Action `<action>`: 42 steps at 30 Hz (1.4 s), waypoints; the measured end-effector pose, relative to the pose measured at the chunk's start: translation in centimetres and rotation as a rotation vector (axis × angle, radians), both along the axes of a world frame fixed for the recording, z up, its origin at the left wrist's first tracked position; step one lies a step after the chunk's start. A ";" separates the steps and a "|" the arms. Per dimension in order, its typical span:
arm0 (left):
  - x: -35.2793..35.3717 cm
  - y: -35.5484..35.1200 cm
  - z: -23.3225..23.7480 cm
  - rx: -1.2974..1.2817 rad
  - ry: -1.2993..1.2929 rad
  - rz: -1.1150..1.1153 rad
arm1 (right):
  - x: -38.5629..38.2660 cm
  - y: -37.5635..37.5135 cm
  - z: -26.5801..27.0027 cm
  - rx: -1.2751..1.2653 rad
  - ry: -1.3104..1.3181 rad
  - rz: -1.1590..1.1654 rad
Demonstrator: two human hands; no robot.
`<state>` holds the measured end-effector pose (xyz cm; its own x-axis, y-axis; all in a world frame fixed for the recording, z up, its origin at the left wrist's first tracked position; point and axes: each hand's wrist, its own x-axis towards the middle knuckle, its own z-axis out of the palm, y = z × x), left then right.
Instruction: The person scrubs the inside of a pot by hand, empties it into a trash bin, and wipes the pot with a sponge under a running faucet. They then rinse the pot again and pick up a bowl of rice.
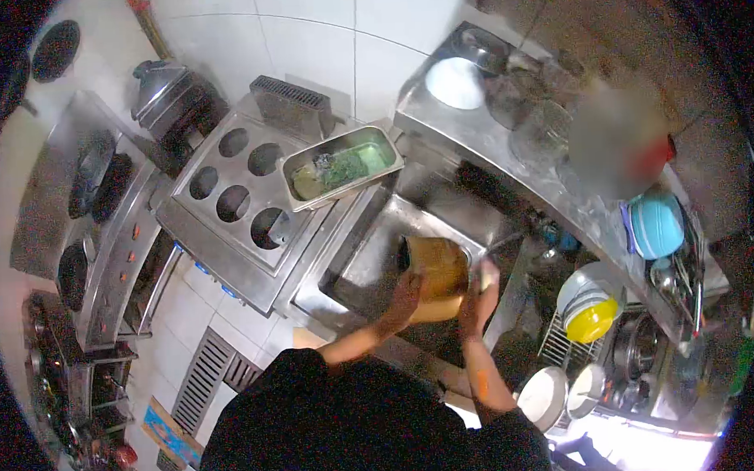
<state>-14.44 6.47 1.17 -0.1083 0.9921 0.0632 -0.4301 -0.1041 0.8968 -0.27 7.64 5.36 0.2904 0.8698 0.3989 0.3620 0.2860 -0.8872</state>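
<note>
Over the steel sink (357, 262), a yellowish-brown, round-sided container (439, 275) is tilted on its side between my hands, its dark end towards the left. My left hand (403, 302) is closed on its near left side, with the fingertips partly hidden. On the opposite side, my right hand (481, 297) curls against the container's right edge. A pale spot shows at the right fingers, blurred. Just beyond the sink's left corner stands a metal pan (340, 168) with green contents.
A steel counter with round holes (240, 191) lies to the left, with burners further out. Along the right runs a steel shelf (508, 150) bearing a white bowl (454, 84) and turquoise bowls (656, 226). Below it are a yellow bowl (591, 321) and a wire rack (558, 345).
</note>
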 end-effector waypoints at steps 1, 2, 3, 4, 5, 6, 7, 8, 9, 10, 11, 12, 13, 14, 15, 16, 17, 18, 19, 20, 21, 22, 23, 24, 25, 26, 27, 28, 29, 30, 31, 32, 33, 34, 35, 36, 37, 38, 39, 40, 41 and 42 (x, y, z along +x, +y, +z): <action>-1.0 -0.1 -1.7 -0.217 0.044 -0.041 | -1.5 1.8 2.1 0.020 0.047 -0.012; -1.2 0.0 -3.8 -0.320 0.070 -0.063 | -2.9 3.6 4.2 0.042 0.093 -0.024; -1.5 0.1 -5.8 -0.423 0.094 -0.088 | -4.2 5.7 5.7 -0.055 0.037 -0.010; -1.0 0.2 -8.1 -0.474 -0.107 -0.065 | -5.6 7.9 6.9 -0.151 -0.017 -0.002; -1.3 0.4 -7.8 -0.495 -0.203 -0.067 | -7.0 10.2 8.0 -0.203 -0.006 0.111; -1.7 0.6 -7.3 -0.518 -0.298 -0.066 | -7.8 12.9 6.7 0.049 -0.268 0.170; -2.7 -0.1 -3.2 -0.278 -0.153 -0.082 | -10.5 13.8 8.4 -0.078 -0.055 0.264; -3.3 0.2 -2.4 -0.155 -0.080 -0.115 | -11.8 15.4 7.4 0.173 -0.401 0.236; -3.8 0.5 -1.7 -0.030 -0.015 -0.140 | -13.1 17.1 6.4 0.456 -0.716 0.112; -4.1 1.2 -3.6 -0.343 -0.253 -0.254 | -13.9 18.6 3.8 0.207 -0.462 0.217; -4.3 2.0 -5.5 -0.667 -0.477 -0.367 | -14.2 18.8 4.1 0.187 -0.455 0.225; -4.5 2.3 -7.7 -0.677 -0.457 -0.422 | -14.1 18.7 4.4 0.163 -0.448 0.221; -4.8 2.4 -9.9 -0.675 -0.486 -0.411 | -13.9 18.6 2.6 0.025 -0.464 0.155; -5.0 2.4 -11.1 -0.675 -0.516 -0.398 | -12.3 18.3 1.4 -0.051 -0.535 0.230; -5.2 2.7 -11.1 -0.685 -0.498 -0.446 | -10.5 17.8 0.2 -0.095 -0.565 0.250; -5.5 2.7 -10.6 -0.670 -0.497 -0.412 | -8.7 17.3 -0.9 -0.139 -0.596 0.271; -5.8 2.7 -10.6 -0.652 -0.498 -0.371 | -6.3 16.4 -2.1 -0.401 0.325 0.390; -6.2 2.2 -12.9 -0.448 -0.192 -0.453 | -3.9 15.2 -3.8 -0.590 1.272 0.471; -6.6 1.7 -15.3 -0.242 0.109 -0.467 | -1.4 14.4 -7.3 -0.406 0.670 0.385; -6.8 1.7 -13.9 -0.449 -0.166 -0.423 | 1.6 13.4 -10.4 -0.442 0.458 0.314; -7.0 1.8 -12.6 -0.653 -0.438 -0.366 | 4.5 12.3 -13.5 -0.483 0.247 0.241; -7.2 1.8 -11.4 -0.650 -0.426 -0.381 | 7.1 11.2 -13.5 -0.735 0.425 0.206; -7.4 1.6 -10.3 -0.548 -0.407 -0.414 | 9.6 10.4 -13.6 -0.822 0.359 0.150; -7.5 1.5 -9.8 -0.445 -0.387 -0.447 | 11.5 9.6 -12.5 -0.907 0.295 0.096; -7.7 1.3 -10.0 -0.443 -0.371 -0.460 | 14.0 9.1 -13.3 -0.896 0.312 0.088; -7.9 1.1 -10.6 -0.250 0.003 -0.415 | 16.7 8.9 -14.9 -0.869 0.415 0.051; -7.5 1.6 -9.5 -0.141 0.196 -0.403 | 19.1 9.0 -16.7 -0.839 0.520 0.016; -7.1 2.0 -8.3 -0.034 0.388 -0.370 | 21.3 9.9 -18.5 -0.823 0.538 0.013; -6.2 2.4 -3.0 -0.249 0.095 -0.405 | 22.8 10.8 -19.6 -0.821 0.541 0.003; -5.4 2.8 0.3 -0.465 -0.199 -0.430 | 24.0 11.7 -19.9 -0.827 0.513 -0.003; -5.2 2.9 0.6 -0.455 -0.177 -0.442 | 25.0 12.8 -20.0 -0.840 0.473 -0.009; -5.4 2.4 0.5 -0.515 -0.151 -0.411 | 25.7 13.7 -20.2 -0.850 0.439 -0.010; -5.4 2.2 0.7 -0.573 -0.124 -0.376 | 26.5 14.8 -20.2 -0.864 0.396 -0.014; -4.7 1.8 1.8 -0.518 -0.107 -0.301 | 27.1 15.8 -20.3 -0.880 0.347 -0.021; -4.3 1.6 2.4 -0.509 -0.085 -0.303 | 27.6 16.5 -20.5 -0.895 0.301 -0.026; -3.9 1.4 2.7 -0.485 -0.097 -0.302 | 28.0 17.1 -20.5 -0.910 0.250 -0.032; -3.9 1.1 2.8 -0.464 -0.108 -0.298 | 28.1 17.9 -20.9 -0.924 0.206 -0.029; -4.9 0.9 1.1 -0.549 -0.052 -0.274 | 28.4 18.6 -21.2 -0.935 0.163 -0.033; -4.9 0.8 0.9 -0.546 -0.035 -0.274 | 28.4 19.0 -21.5 -0.952 0.121 -0.041; -4.8 0.8 0.7 -0.570 -0.038 -0.257 | 28.5 19.2 -21.7 -0.960 0.078 -0.035; -4.8 0.6 0.5 -0.598 -0.042 -0.238 | 28.4 19.4 -22.0 -0.972 0.059 -0.038; -5.3 0.5 -0.6 -0.627 -0.011 -0.223 | 28.4 19.4 -22.3 -0.976 0.037 -0.034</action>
<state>-19.74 6.98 0.55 0.1063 0.8392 -0.5334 -0.3905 0.5286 0.7538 28.14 27.04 -16.93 0.3194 0.8035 -0.5023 0.3232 -0.5907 -0.7393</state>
